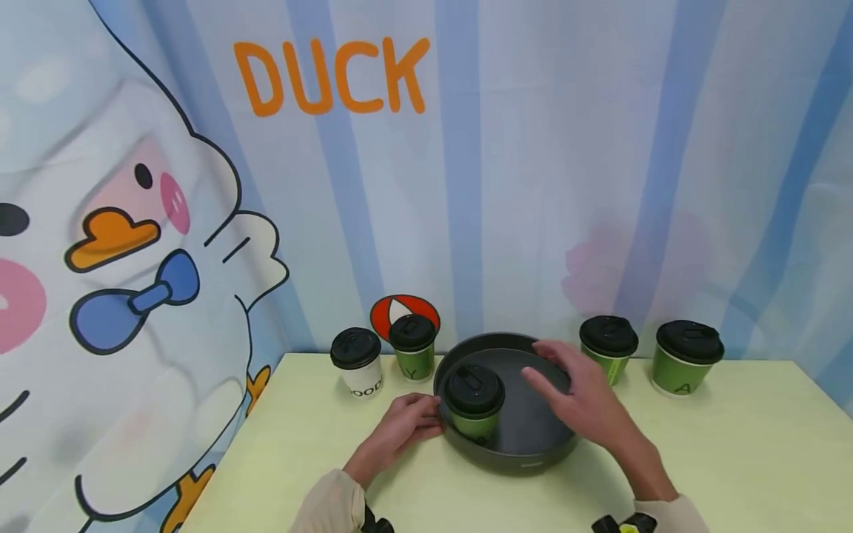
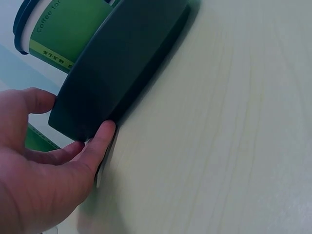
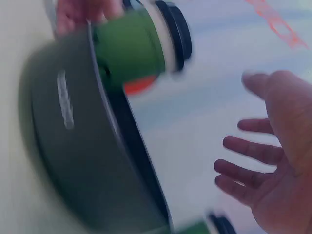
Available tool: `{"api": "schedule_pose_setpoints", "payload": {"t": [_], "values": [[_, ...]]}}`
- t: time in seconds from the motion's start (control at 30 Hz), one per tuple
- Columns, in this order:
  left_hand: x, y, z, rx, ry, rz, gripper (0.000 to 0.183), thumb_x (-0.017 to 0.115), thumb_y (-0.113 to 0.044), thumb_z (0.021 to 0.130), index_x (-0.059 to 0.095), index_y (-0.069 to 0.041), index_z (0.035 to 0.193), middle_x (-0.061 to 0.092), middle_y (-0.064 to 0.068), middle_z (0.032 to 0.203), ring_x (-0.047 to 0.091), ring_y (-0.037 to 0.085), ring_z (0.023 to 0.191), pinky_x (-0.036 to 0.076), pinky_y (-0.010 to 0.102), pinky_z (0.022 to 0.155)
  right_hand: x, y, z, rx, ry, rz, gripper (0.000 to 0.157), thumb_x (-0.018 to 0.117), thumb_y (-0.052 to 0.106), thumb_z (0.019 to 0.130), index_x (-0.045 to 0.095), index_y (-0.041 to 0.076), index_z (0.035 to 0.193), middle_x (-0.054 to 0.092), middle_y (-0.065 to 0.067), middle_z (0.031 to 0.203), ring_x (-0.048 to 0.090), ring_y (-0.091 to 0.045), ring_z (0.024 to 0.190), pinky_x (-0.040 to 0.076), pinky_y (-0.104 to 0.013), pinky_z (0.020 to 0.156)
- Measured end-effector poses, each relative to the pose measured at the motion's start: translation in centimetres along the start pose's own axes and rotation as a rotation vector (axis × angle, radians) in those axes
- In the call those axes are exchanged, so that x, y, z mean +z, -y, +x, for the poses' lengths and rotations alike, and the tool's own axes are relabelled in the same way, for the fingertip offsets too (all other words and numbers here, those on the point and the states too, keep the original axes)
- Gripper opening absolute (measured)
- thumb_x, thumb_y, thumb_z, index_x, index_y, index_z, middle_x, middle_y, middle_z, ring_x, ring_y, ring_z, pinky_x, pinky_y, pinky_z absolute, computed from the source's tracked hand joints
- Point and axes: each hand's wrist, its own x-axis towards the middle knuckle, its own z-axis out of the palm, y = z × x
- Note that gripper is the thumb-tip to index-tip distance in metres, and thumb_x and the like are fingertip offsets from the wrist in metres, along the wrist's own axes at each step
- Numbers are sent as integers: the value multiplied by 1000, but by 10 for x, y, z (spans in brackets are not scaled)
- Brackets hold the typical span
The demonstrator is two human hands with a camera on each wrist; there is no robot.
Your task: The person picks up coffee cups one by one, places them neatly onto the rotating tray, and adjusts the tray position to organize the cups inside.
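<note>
A dark grey round pan point(image 1: 536, 418) sits on the table, a green paper cup with a black lid point(image 1: 474, 403) upright inside its left part. At the pan's left side my left hand point(image 1: 408, 423) grips the wall. In the left wrist view the thumb touches the rim of the pan point(image 2: 117, 68), and the fingertips point(image 2: 105, 129) reach low on its outside. Over the pan's right side hovers my right hand point(image 1: 589, 400), fingers spread and holding nothing. The right wrist view shows that hand point(image 3: 280, 165) apart from the pan point(image 3: 73, 161) and from the lidded cup point(image 3: 131, 46).
Behind the pan to the left stand a white lidded cup point(image 1: 362, 374) and a green lidded cup point(image 1: 415, 359). Two more green lidded cups, one nearer point(image 1: 609, 359) and one farther right point(image 1: 686, 363), stand behind my right hand. A printed duck curtain point(image 1: 533, 185) hangs behind the table.
</note>
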Motion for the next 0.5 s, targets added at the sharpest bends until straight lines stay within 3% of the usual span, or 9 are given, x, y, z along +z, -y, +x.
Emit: {"api": "schedule_pose_setpoints", "payload": {"t": [0.1, 0.23, 0.3, 0.4, 0.5], "values": [[3, -1, 1, 8, 2, 7, 48, 56, -21, 104, 45, 13, 137, 59, 16, 113, 66, 18, 96, 59, 37, 94, -30, -21, -10, 116, -13, -74, 34, 65, 32, 104, 65, 6, 126, 70, -10, 114, 69, -29, 103, 58, -51, 87], [4, -1, 1, 23, -1, 18, 49, 56, -22, 105, 45, 13, 137, 59, 16, 114, 65, 18, 96, 59, 36, 94, -54, -54, -24, 296, 89, -110, 36, 59, 36, 107, 67, 3, 118, 71, -7, 103, 69, -25, 90, 59, -42, 76], [3, 1, 1, 28, 2, 19, 49, 56, -22, 105, 45, 14, 137, 60, 16, 114, 65, 18, 96, 59, 36, 93, -56, -70, -32, 409, 156, -35, 41, 57, 37, 108, 66, -1, 118, 71, -8, 99, 69, -24, 86, 59, -39, 72], [3, 3, 2, 16, -3, 17, 49, 56, -22, 105, 45, 14, 136, 61, 16, 113, 66, 18, 95, 59, 35, 92, -51, -89, -41, 574, 233, 178, 50, 52, 39, 110, 61, -10, 121, 70, -11, 95, 68, -23, 80, 60, -36, 70], [5, 1, 5, 2, -8, 21, 50, 57, -24, 104, 47, 13, 136, 61, 16, 112, 66, 18, 95, 59, 35, 92, -45, -99, -45, 672, 255, 368, 60, 47, 41, 111, 55, -16, 126, 68, -16, 98, 68, -24, 82, 61, -37, 73]]}}
